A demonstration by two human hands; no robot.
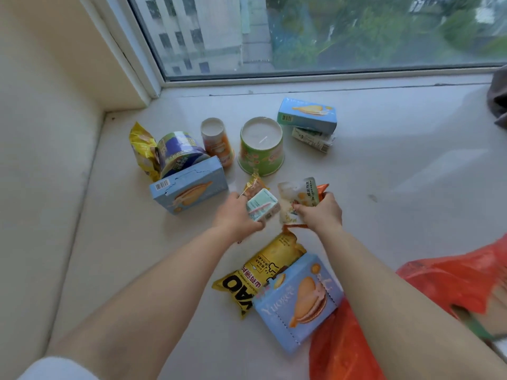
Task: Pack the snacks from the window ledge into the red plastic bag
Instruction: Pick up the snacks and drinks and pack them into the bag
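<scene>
Two bare hands work at the centre of the frame, over a pale window ledge [384,165] that meets the window frame along the top and a side wall at the left. The left hand [237,215] curls round a small pale green-and-white packet [262,205], with an orange-wrapped snack [253,186] just above its fingers. The right hand [319,212] pinches a white sachet with green print [297,198] together with an orange wrapper [322,187] behind it.

Upper left of the hands stand a yellow bag [142,149], a blue-and-green tub [178,152], an orange cup [216,142] and a green cup [262,146], both upside down, and a light blue biscuit box [189,187] leaning against the tub. Toward the window, upper centre, a second blue box [307,115] rests on a white-and-green carton [314,139].

Below the hands a yellow chip bag [255,275] lies partly under a third blue box [296,303], whose lower right corner overlaps the red plastic bag [444,281]. That bag spreads crumpled across the lower right of the frame, beneath the right forearm.

Bare ledge stretches right of the hands to the frame edge, and a narrower strip runs along the left wall. A grey object [498,97] intrudes at the upper right edge.
</scene>
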